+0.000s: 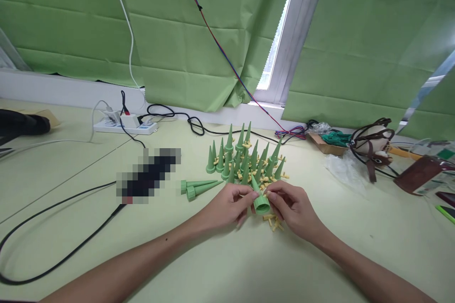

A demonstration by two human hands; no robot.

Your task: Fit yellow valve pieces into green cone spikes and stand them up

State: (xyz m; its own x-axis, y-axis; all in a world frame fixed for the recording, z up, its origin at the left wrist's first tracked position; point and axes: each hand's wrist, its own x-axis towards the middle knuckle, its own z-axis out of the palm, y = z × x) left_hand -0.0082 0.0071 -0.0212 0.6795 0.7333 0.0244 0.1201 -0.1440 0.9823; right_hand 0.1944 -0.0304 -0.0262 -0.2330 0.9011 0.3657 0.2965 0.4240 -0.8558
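My left hand (232, 204) is closed on a green plastic cone spike (262, 205), gripping it from the left with its hollow, round base towards me. My right hand (294, 208) pinches at the spike's right side, where a small yellow valve (268, 193) shows at the fingertips; whether it sits in the spike is too small to tell. Behind both hands stand several green spikes (210, 163), points up, with yellow valves among them. Two more spikes (204, 190) lie on their sides left of this group. Loose yellow valves (275, 223) lie just below the hands.
A pixelated dark object (149, 175) with a black cable lies to the left on the table (227, 270). At the back is a white power strip (142, 128). On the right are a plastic bag (346, 173), a cardboard box (325, 144) and a brown-strapped bag (371, 144).
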